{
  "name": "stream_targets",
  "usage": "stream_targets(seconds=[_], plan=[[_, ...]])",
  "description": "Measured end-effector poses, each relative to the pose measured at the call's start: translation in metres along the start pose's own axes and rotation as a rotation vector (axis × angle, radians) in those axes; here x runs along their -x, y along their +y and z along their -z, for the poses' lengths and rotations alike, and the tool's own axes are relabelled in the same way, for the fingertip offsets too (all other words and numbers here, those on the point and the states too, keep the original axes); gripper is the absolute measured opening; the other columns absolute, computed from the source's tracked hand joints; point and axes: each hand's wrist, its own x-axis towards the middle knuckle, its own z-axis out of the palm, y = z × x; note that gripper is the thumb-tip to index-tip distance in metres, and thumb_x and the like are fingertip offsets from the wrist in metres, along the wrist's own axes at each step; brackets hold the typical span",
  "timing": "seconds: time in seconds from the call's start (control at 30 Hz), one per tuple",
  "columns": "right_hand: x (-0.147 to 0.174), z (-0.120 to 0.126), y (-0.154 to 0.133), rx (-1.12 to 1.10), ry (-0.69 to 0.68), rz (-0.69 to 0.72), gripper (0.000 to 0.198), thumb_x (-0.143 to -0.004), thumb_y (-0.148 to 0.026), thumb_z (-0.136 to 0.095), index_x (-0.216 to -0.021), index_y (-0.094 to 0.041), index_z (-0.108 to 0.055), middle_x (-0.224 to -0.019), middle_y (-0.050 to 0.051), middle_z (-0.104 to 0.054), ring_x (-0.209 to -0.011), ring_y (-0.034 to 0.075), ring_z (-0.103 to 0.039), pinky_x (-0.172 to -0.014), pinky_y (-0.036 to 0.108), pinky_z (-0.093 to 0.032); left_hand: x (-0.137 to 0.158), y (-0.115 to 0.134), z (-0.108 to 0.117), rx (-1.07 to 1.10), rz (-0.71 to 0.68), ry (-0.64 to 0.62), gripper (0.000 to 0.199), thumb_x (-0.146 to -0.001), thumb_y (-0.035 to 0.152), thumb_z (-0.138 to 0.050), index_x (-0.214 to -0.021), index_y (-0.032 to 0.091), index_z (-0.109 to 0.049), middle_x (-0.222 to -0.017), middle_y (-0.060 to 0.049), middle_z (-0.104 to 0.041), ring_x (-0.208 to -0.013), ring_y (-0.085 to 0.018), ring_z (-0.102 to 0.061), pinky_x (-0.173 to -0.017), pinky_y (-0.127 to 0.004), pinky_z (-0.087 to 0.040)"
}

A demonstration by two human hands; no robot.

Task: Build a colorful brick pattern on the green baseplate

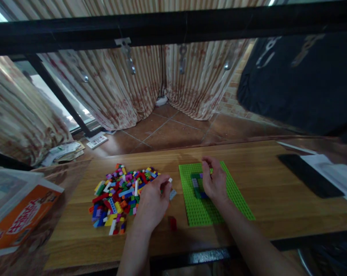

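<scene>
Left grip (153, 199) pinching white brick (170, 179); right grip (216, 182) over green baseplate (202, 216), closure unclear.

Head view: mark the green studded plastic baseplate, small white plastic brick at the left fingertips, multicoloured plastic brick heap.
Green studded plastic baseplate (202, 213), head view: bare studs, near side.
Small white plastic brick (170, 179), head view: its visible face.
Multicoloured plastic brick heap (125, 194), head view: its middle.

Room, apparently in a home. Evidence: floor-length, reddish-patterned beige fabric curtains (107, 90); brown, square, smooth floor tiles (169, 132); long, rectangular wood-grained tabletop (268, 172).
</scene>
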Motion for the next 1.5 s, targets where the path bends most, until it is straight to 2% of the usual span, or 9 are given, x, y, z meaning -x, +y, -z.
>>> stream_targets(seconds=[0.47, 0.7, 0.93, 1.37, 1.5], plan=[[-0.004, -0.011, 0.007, 0.100, -0.174, 0.027, 0.048, -0.096, -0.054, -0.035, -0.114, -0.017, -0.058, -0.106, 0.015, -0.063, -0.101, 0.028, -0.058, -0.094, 0.049, -0.046, 0.005, 0.006, 0.002, 0.030, 0.000, -0.013, 0.022, -0.092, 0.024, -0.050, -0.104, 0.022, -0.067, -0.093, -0.002, -0.074, -0.083, -0.016, -0.068, -0.075, -0.027, -0.050], [-0.004, -0.010, 0.005, 0.069, -0.173, -0.032, 0.049, -0.095, -0.057, -0.035, -0.106, -0.016, -0.061, -0.099, 0.014, -0.065, -0.091, 0.026, -0.061, -0.084, 0.044, -0.049, 0.007, 0.003, 0.000, 0.067, -0.012, 0.014, 0.023, -0.091, 0.026, -0.050, -0.106, 0.022, -0.066, -0.096, -0.004, -0.074, -0.087, -0.018, -0.068, -0.077, -0.029, -0.052], [-0.002, -0.010, 0.005, 0.058, -0.180, -0.043, 0.048, -0.094, -0.055, -0.036, -0.104, -0.016, -0.061, -0.097, 0.013, -0.067, -0.087, 0.025, -0.061, -0.081, 0.042, -0.049, 0.008, 0.009, -0.002, 0.080, -0.006, -0.018, 0.021, -0.091, 0.022, -0.048, -0.099, 0.021, -0.067, -0.081, -0.001, -0.071, -0.075, -0.015, -0.065, -0.068, -0.026, -0.048], [0.001, -0.011, 0.001, 0.121, -0.234, 0.095, 0.042, -0.096, -0.048, -0.037, -0.108, -0.016, -0.061, -0.099, 0.013, -0.065, -0.096, 0.026, -0.059, -0.090, 0.044, -0.047, 0.014, 0.010, -0.003, 0.036, -0.067, 0.012, 0.023, -0.090, 0.021, -0.049, -0.101, 0.021, -0.069, -0.092, -0.003, -0.074, -0.082, -0.017, -0.068, -0.077, -0.028, -0.051], [0.000, -0.011, 0.001, 0.108, -0.222, 0.079, 0.040, -0.096, -0.049, -0.036, -0.104, -0.018, -0.062, -0.097, 0.012, -0.066, -0.095, 0.025, -0.060, -0.089, 0.043, -0.047, 0.013, 0.010, -0.002, 0.026, -0.064, 0.002, 0.024, -0.091, 0.022, -0.048, -0.103, 0.022, -0.069, -0.090, -0.002, -0.074, -0.083, -0.016, -0.068, -0.078, -0.027, -0.051]])
